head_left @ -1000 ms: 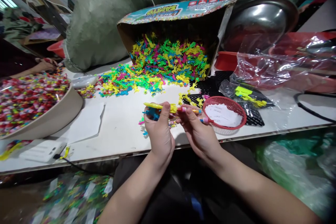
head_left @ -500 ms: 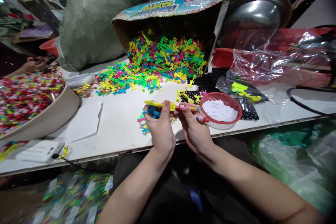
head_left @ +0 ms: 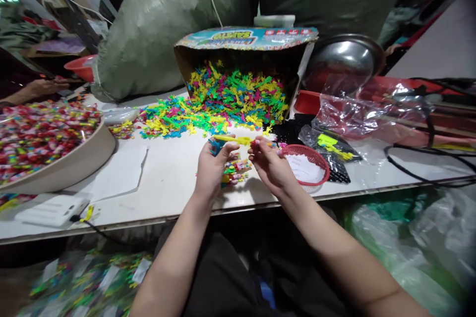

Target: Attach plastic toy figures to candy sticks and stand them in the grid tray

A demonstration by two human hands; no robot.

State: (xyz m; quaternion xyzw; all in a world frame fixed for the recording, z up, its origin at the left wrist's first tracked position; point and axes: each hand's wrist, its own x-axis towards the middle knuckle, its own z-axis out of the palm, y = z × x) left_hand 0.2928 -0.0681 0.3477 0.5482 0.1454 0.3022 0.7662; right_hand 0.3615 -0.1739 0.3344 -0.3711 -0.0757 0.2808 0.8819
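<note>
Over the white table my left hand [head_left: 208, 164] is closed on a yellow plastic figure [head_left: 231, 138] and a blue plastic figure [head_left: 216, 146]. My right hand [head_left: 274, 166] pinches a small red tube-shaped piece [head_left: 256, 143] at the yellow figure's right end. Whether the two are joined I cannot tell. Below and between my hands lies a small pile of coloured figures and red-and-pink pieces [head_left: 236, 172], partly hidden by my fingers. Just right of my right hand stands a red mesh basket [head_left: 327, 171] with printed paper slips [head_left: 305, 168] in it.
An open box [head_left: 308, 59] on its side spills many plastic figures [head_left: 238, 96] onto the table. A large tub [head_left: 94, 151] of red pieces stands left, beside white paper [head_left: 122, 173]. Clear bags [head_left: 353, 109] and a black cable [head_left: 401, 163] lie right. Another person's hand [head_left: 40, 88] is far left.
My view has tilted up. My hands have moved slightly apart, and the second red piece seen at my right hand no longer shows there. More red-and-pink pieces show beneath my hands.
</note>
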